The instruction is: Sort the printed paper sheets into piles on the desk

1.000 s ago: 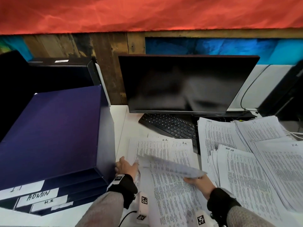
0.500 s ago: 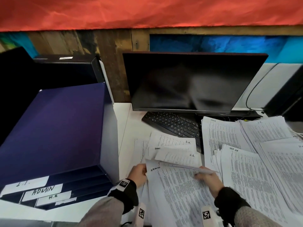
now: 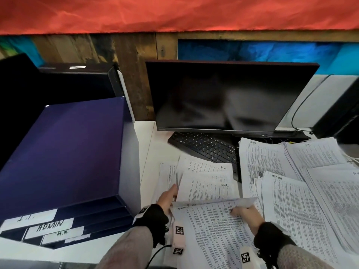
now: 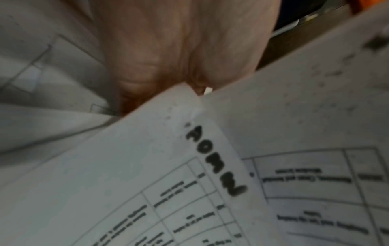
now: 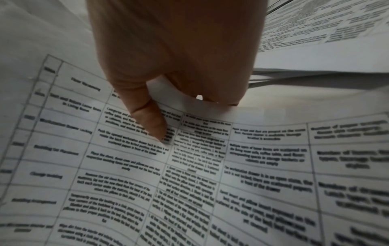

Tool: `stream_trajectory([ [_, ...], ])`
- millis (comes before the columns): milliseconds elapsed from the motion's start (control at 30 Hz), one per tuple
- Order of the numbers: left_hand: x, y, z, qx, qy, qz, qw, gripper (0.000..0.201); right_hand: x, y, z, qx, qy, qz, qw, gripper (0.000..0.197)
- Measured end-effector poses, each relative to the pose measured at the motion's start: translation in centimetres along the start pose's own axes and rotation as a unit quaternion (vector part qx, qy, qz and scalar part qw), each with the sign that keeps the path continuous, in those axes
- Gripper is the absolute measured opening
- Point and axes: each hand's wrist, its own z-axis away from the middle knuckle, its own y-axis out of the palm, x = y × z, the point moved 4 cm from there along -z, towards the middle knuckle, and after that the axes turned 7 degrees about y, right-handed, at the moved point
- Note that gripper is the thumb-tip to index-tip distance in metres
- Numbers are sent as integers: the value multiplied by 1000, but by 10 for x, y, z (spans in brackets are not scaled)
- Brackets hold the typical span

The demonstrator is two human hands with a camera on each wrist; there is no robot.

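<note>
While sorting is partly done: sheets marked H.R. [image 3: 206,177] already lie fanned on the desk [image 3: 155,152] in front of the keyboard [image 3: 204,146], and further spreads lie to the right, so piles exist but none is squared up.
Sheet in hand: a printed sheet [image 3: 213,203] is lifted just above the near stack [image 3: 213,235], whose top page is marked ADMIN in the left wrist view.
Left hand: the left hand [image 3: 167,197] is at the sheet's left corner, fingers partly curled; the paper edge meets the fingers, yet a firm pinch cannot be told.
Right hand: the right hand [image 3: 245,214] pinches the sheet's right edge, thumb on the printed face, fingers curled behind.
Done, as judged: some H.R. sheets laid out; an ADMIN-marked spread [image 3: 260,162] and other overlapping spreads [image 3: 320,191] lie to the right.
Left, as judged: the near stack looks many sheets thick, so most of the work remains.
Counts: two hands; two H.R. headings readable in the fan, with a further sheet edge at its left; one monitor [image 3: 223,98]; one keyboard; one blue tray unit [image 3: 64,152] bearing at least three labels, two readable as ADMIN and H.R.; loose sheets too many and too overlapped to count.
</note>
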Motion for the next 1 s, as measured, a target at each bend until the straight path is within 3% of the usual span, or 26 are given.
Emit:
stream_trajectory([
  [100,-5,4,-2,0,12,-34,999,45,5,5,2,1,-3,-8,1000,25],
  [167,-15,2,-6,-38,68,-157,984,45,9,6,3,-1,-7,-17,1000,31],
  [200,-24,0,-5,-77,119,-229,963,48,11,6,3,0,-9,-18,1000,38],
  [300,-55,-5,12,-184,295,-384,855,52,11,8,1,9,-3,-12,1000,37],
  [367,-81,-2,34,-237,399,-391,794,32,9,8,-2,11,1,-6,1000,24],
  [433,-107,3,55,-269,452,-381,760,20,7,8,-3,8,-1,8,1000,18],
  [567,-150,6,92,-315,545,-363,687,32,4,9,-7,-5,-8,12,1000,23],
  [633,-169,2,106,-319,592,-322,666,36,1,8,-12,-18,-7,24,1000,28],
  [700,-181,-6,111,-320,602,-256,685,37,-2,8,-14,-26,3,29,999,35],
  [800,-179,-11,106,-301,571,-175,743,38,-5,6,-15,-40,11,20,999,34],
  [933,-134,7,75,-223,455,-260,822,37,-7,0,-14,-47,41,-78,995,25],
  [1000,-99,16,56,-190,404,-322,835,40,-4,0,-7,-33,83,-124,988,44],
])
